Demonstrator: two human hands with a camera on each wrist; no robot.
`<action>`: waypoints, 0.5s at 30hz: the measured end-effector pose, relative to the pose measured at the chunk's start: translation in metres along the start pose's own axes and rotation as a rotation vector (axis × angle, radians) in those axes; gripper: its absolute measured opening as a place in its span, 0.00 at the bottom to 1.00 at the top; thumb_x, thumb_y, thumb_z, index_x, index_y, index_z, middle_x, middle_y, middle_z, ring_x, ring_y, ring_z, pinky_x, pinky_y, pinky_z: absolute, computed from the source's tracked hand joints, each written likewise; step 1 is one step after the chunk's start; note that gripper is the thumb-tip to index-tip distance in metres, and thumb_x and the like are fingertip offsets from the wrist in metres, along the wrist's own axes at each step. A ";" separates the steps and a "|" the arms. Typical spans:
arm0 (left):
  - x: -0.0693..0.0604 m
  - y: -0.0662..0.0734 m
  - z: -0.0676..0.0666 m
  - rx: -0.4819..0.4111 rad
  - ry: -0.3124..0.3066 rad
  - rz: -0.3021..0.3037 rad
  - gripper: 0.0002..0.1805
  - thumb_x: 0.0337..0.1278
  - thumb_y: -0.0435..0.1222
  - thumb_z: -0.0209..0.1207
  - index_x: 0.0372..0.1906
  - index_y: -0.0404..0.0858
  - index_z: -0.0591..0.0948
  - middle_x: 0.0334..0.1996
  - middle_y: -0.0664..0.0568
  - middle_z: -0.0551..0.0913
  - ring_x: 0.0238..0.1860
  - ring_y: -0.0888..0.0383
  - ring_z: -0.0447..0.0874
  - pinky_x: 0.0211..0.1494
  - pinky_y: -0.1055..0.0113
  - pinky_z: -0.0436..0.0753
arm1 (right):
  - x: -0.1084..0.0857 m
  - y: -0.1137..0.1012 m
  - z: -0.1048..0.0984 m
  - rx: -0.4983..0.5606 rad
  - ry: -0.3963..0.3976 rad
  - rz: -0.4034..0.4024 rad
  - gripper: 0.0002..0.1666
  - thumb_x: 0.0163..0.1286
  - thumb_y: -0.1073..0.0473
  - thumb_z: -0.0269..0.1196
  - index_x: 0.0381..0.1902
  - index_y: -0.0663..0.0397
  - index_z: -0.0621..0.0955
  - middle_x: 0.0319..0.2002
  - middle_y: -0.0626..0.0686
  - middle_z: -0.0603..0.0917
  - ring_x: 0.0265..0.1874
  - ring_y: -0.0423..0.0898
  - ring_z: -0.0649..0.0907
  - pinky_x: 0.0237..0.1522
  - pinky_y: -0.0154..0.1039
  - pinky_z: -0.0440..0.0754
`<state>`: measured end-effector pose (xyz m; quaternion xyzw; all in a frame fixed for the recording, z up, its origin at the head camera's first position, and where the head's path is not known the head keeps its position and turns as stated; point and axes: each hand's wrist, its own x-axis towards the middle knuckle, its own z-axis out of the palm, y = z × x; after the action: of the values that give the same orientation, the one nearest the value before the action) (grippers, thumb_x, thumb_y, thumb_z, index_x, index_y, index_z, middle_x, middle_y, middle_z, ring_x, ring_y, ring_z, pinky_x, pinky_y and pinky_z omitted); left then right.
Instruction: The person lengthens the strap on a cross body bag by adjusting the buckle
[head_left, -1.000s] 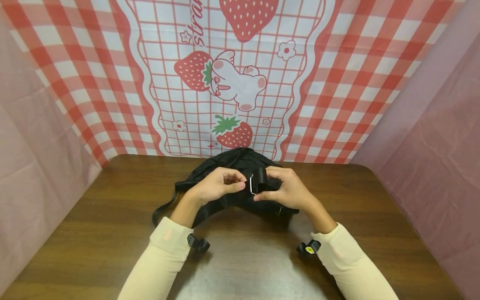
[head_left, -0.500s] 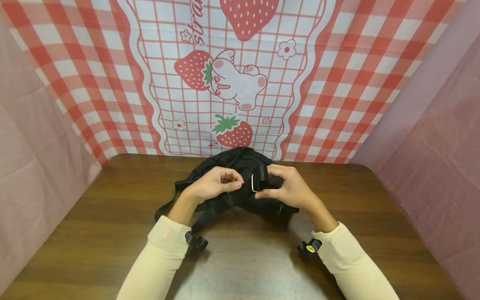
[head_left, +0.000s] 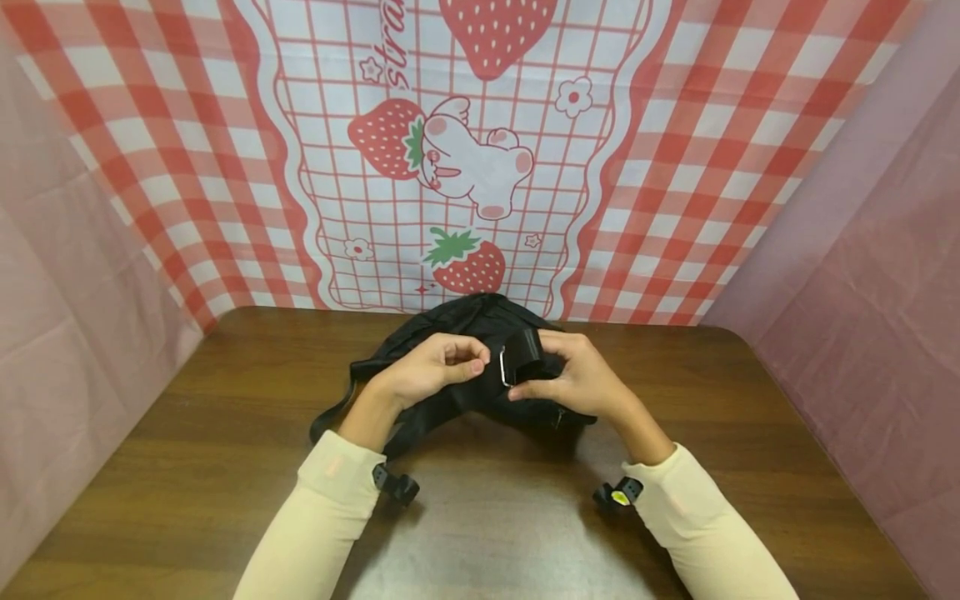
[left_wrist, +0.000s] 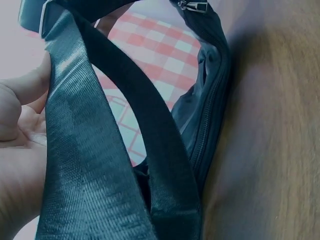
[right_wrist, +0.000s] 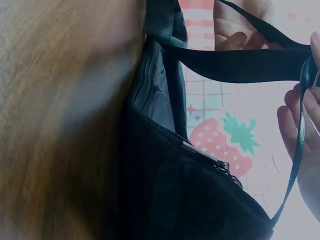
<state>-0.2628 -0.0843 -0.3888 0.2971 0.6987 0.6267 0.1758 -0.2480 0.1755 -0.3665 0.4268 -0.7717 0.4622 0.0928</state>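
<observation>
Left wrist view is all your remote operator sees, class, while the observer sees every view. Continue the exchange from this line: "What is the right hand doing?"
Observer: In the head view, the right hand holds the black strap at the metal buckle.
Operator: Whereabouts on the table is the bag?
Observer: The head view shows it near the far edge.
Operator: And what colour are the sleeves?
Observer: Both are pale cream.
</observation>
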 end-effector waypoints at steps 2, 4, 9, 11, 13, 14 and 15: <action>0.000 0.001 0.002 -0.015 0.006 -0.001 0.04 0.73 0.29 0.57 0.45 0.31 0.80 0.37 0.53 0.81 0.42 0.58 0.77 0.51 0.64 0.79 | 0.001 0.001 0.001 0.020 -0.021 -0.009 0.23 0.47 0.61 0.84 0.42 0.48 0.88 0.37 0.44 0.88 0.37 0.44 0.82 0.42 0.37 0.81; 0.001 0.003 0.003 -0.012 0.026 -0.002 0.05 0.73 0.29 0.58 0.45 0.30 0.81 0.38 0.52 0.81 0.42 0.57 0.78 0.52 0.63 0.79 | 0.001 0.000 0.003 0.024 -0.034 -0.013 0.23 0.48 0.59 0.84 0.42 0.47 0.88 0.37 0.43 0.87 0.36 0.44 0.82 0.40 0.38 0.81; 0.001 0.008 0.005 0.063 0.108 0.010 0.10 0.71 0.34 0.62 0.49 0.32 0.84 0.42 0.49 0.85 0.45 0.53 0.82 0.52 0.61 0.82 | 0.000 -0.002 0.002 0.017 0.002 0.017 0.22 0.48 0.62 0.84 0.42 0.49 0.88 0.37 0.45 0.88 0.37 0.44 0.82 0.41 0.37 0.81; 0.000 0.011 0.005 0.106 0.138 0.034 0.10 0.70 0.36 0.64 0.50 0.36 0.85 0.43 0.48 0.85 0.44 0.52 0.83 0.50 0.60 0.83 | 0.000 -0.001 0.000 0.020 0.020 0.026 0.23 0.47 0.64 0.84 0.42 0.51 0.88 0.37 0.47 0.88 0.38 0.44 0.83 0.41 0.37 0.81; 0.000 0.014 0.005 0.149 0.159 0.061 0.11 0.68 0.37 0.66 0.50 0.38 0.86 0.42 0.48 0.86 0.43 0.51 0.84 0.47 0.60 0.83 | -0.001 0.000 -0.001 0.025 0.027 0.032 0.23 0.48 0.65 0.83 0.43 0.52 0.88 0.38 0.48 0.88 0.38 0.44 0.83 0.41 0.39 0.82; -0.001 0.015 0.005 0.169 0.169 0.073 0.11 0.67 0.38 0.67 0.50 0.39 0.86 0.42 0.48 0.86 0.41 0.50 0.84 0.45 0.60 0.83 | -0.001 0.001 -0.001 0.026 0.028 0.031 0.23 0.48 0.66 0.83 0.44 0.52 0.88 0.39 0.48 0.88 0.38 0.44 0.83 0.40 0.41 0.83; -0.001 0.017 0.006 0.185 0.177 0.082 0.11 0.66 0.38 0.68 0.50 0.40 0.86 0.41 0.49 0.86 0.40 0.51 0.84 0.44 0.60 0.83 | -0.001 0.002 -0.001 0.025 0.028 0.029 0.23 0.48 0.65 0.83 0.44 0.52 0.88 0.39 0.48 0.88 0.38 0.44 0.83 0.40 0.44 0.83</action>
<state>-0.2548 -0.0799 -0.3736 0.2839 0.7536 0.5898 0.0597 -0.2490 0.1775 -0.3673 0.4101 -0.7706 0.4792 0.0914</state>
